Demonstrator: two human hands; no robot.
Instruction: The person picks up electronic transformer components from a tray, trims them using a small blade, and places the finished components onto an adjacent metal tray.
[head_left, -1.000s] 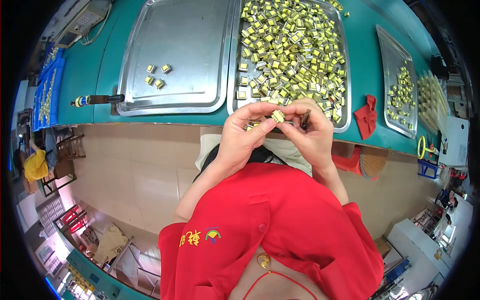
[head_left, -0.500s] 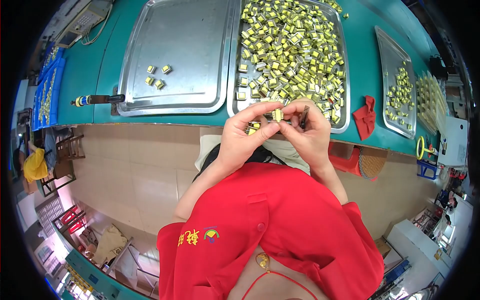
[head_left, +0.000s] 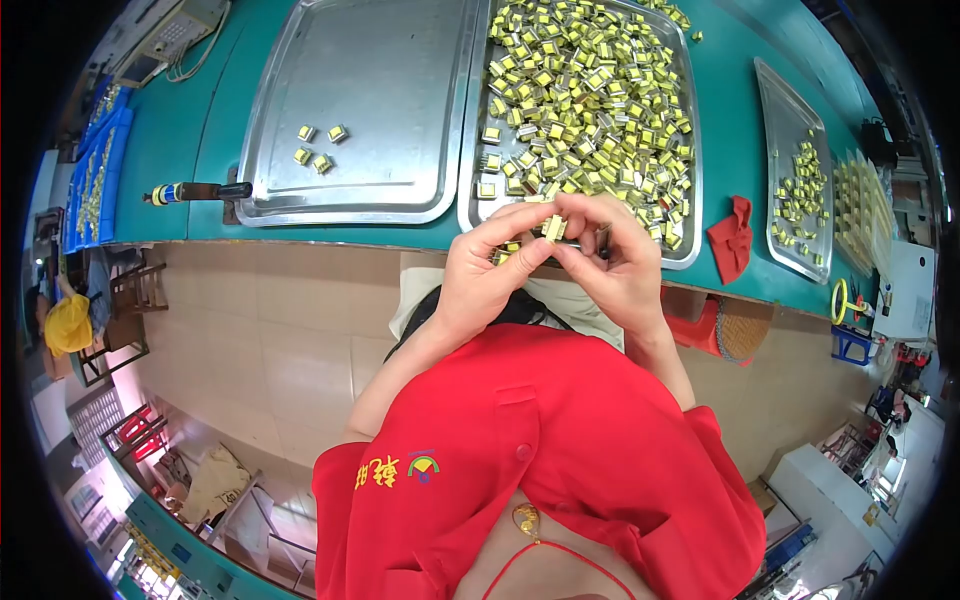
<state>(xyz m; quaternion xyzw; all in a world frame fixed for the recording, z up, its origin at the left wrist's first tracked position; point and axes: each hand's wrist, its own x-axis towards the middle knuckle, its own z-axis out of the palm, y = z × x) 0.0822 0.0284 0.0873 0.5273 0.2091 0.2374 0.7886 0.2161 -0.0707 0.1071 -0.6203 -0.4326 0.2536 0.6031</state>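
Just past the table's front edge, my left hand (head_left: 487, 262) and my right hand (head_left: 618, 262) meet, fingertips closed together on one small yellow-taped transformer (head_left: 555, 228). More transformers (head_left: 508, 250) show in the curled fingers of my left hand. Something dark and thin is partly visible among my right hand's fingers; I cannot make out what it is. Behind both hands lies a metal tray (head_left: 470, 190) heaped with the same yellow and silver transformers (head_left: 590, 110).
On the left, another metal tray (head_left: 360, 90) carries several transformers. A dark-handled tool (head_left: 195, 192) lies beside it. A red cloth (head_left: 731, 242) and a smaller tray (head_left: 775, 110) are to the right. Blue bins (head_left: 115, 180) stand far left; a person in yellow (head_left: 70, 322) is beyond.
The transformer between my fingertips has turned from lying crosswise to a more upright, tilted position. My right fingers have shifted slightly, and the dark thing among them shows less.
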